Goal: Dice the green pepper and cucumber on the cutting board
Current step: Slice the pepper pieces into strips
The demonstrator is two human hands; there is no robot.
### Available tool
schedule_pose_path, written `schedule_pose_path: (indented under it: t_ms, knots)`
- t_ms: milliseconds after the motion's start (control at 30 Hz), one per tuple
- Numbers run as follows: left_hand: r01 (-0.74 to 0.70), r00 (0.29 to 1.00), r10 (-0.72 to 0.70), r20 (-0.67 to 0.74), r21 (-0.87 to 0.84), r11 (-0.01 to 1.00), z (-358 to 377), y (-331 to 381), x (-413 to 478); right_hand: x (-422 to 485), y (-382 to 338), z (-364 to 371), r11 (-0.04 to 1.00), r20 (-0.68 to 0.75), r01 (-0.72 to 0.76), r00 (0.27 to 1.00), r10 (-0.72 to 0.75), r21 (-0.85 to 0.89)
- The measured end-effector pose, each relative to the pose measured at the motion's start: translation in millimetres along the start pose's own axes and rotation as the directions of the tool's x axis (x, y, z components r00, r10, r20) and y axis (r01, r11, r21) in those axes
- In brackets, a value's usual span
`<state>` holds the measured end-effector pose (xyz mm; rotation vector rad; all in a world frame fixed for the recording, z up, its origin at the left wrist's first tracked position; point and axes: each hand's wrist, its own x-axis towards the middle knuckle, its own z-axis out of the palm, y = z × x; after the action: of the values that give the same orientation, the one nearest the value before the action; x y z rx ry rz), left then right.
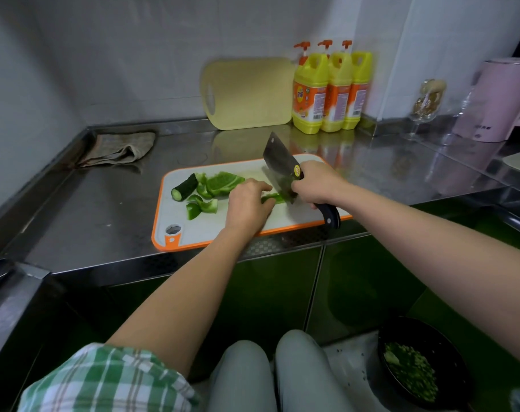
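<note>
Gripping cleaver (278, 171) — pepper strip (272, 198) beside.

Left arm: you are reaching it from the near left toward the far centre, forearm bare, green checked sleeve (104, 379) bunched at the elbow.
Left hand (248, 205): you are keeping it palm down, with bent fingers and thumb holding a pepper strip (273, 198).
Right arm: you are bringing it in from the right edge, forearm bare, wrist nearly straight.
Right hand (315, 184): you are gripping the cleaver (278, 165) by its handle, knuckles up, just right of the left hand.
</note>
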<state>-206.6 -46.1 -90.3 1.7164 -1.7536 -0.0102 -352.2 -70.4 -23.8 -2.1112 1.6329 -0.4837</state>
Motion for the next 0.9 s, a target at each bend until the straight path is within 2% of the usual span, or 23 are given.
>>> schedule_pose_path:
  t_ms: [233, 467, 700, 900]
  knots:
    - [0.014, 0.999, -0.014, -0.029, 0.015, 1.000, -3.7, 1.7, -3.7, -7.0, -9.2, -9.4, 0.995, 0.131, -0.020, 0.991, 0.032, -0.094]
    - [0.018, 0.999, -0.017, -0.038, 0.027, 0.999, 0.4, -1.3, -1.2, -9.5, -8.1, -4.4, 0.992, 0.160, -0.012, 0.987, 0.033, -0.126]
    - [0.014, 0.999, -0.013, -0.039, 0.024, 1.000, -0.2, -1.6, -0.7, -3.9, -17.1, 6.5, 0.975, 0.106, -0.002, 0.994, 0.027, -0.224]
    - [0.010, 0.999, -0.009, -0.043, 0.014, 1.000, -2.9, -0.1, -2.0, 5.9, -4.6, 11.4, 0.997, -0.011, 0.012, 1.000, -0.013, -0.077]
